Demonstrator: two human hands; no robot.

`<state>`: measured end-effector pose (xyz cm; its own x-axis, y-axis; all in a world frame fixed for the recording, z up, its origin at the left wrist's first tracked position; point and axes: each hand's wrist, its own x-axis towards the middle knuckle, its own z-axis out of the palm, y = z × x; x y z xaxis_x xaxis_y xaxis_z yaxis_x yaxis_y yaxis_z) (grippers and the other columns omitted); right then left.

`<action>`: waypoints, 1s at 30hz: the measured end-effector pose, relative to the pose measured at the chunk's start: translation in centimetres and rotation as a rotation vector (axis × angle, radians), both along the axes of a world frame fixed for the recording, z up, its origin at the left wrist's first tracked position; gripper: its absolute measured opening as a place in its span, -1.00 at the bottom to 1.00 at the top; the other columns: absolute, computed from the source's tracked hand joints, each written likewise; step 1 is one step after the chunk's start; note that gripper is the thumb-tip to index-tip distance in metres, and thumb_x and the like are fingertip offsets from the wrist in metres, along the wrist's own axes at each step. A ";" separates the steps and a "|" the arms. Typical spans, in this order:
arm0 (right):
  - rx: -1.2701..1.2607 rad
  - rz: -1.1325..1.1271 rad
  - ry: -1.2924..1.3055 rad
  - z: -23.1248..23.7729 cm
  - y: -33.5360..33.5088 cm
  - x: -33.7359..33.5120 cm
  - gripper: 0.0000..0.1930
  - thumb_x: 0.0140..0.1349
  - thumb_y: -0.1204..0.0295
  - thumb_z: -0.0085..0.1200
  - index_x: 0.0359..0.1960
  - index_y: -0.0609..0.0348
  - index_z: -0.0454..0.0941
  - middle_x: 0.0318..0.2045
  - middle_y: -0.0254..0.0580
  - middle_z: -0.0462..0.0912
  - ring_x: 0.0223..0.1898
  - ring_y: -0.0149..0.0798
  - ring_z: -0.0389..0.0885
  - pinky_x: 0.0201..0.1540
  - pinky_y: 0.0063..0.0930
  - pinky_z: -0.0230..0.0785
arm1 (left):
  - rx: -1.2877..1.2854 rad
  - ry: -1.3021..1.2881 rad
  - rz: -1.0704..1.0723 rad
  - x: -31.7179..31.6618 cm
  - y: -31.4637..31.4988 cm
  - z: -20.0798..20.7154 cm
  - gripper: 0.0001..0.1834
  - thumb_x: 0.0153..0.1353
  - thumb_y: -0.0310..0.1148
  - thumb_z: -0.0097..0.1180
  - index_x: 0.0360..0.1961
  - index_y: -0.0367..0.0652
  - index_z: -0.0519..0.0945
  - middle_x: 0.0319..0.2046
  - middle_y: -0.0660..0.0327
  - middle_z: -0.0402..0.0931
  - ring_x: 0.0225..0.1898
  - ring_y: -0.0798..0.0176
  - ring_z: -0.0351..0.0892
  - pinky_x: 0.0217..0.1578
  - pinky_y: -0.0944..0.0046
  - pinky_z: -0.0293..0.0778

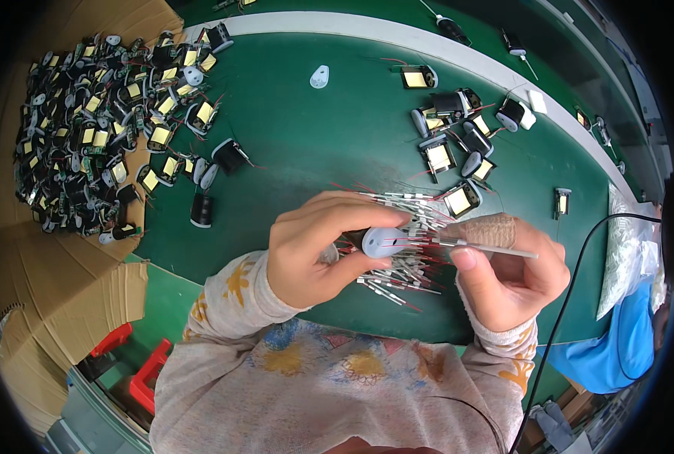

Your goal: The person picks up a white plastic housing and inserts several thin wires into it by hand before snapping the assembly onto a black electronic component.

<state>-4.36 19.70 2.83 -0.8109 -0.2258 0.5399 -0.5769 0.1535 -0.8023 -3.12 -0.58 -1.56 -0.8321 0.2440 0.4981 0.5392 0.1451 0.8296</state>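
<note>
At our left, a brown cardboard box holds a heap of black units with pale-yellow pads; our left hand grips, thumb against fingers, a black unit with a grey oval plastic end cap, held above a spread of white connectors with thin red wires on the green tabletop; our right hand, one finger wrapped in tan bandage, pinches a slim grey rod near the cap; farther right, a clear bag of white pieces lies near blue cloth.
</note>
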 end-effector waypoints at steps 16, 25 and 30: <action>0.245 0.033 0.274 0.8 -0.6 1.6 -0.68 -0.27 0.59 0.37 -0.38 0.38 0.61 -0.42 -0.02 0.64 -0.42 -0.19 0.66 -0.37 -0.45 0.58 | -0.094 0.054 0.069 0.4 -0.1 0.2 -0.58 -0.19 -0.53 0.35 -0.20 -0.25 0.58 -0.23 0.13 0.64 -0.17 0.14 0.63 -0.05 0.10 0.44; 0.233 -0.019 0.350 0.6 -1.1 1.7 -0.76 -0.23 0.56 0.30 -0.44 0.36 0.61 -0.47 -0.03 0.62 -0.46 -0.19 0.65 -0.41 -0.49 0.58 | -0.105 0.075 0.109 0.5 -0.1 0.3 -0.58 -0.20 -0.52 0.35 -0.20 -0.18 0.59 -0.23 0.17 0.65 -0.16 0.18 0.63 0.02 0.08 0.34; 0.220 -0.037 0.362 0.5 -1.1 1.8 -0.76 -0.25 0.55 0.28 -0.45 0.35 0.61 -0.47 -0.02 0.61 -0.46 -0.19 0.65 -0.43 -0.50 0.57 | -0.114 0.090 0.118 0.6 -0.1 0.3 -0.61 -0.20 -0.53 0.34 -0.23 -0.19 0.60 -0.24 0.16 0.65 -0.15 0.17 0.63 0.03 0.08 0.33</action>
<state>-2.52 18.64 3.38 -0.5875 -0.3414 0.7337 -0.8063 0.3242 -0.4947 -2.56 -0.67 -1.24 -0.8118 0.2063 0.5462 0.5838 0.3023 0.7535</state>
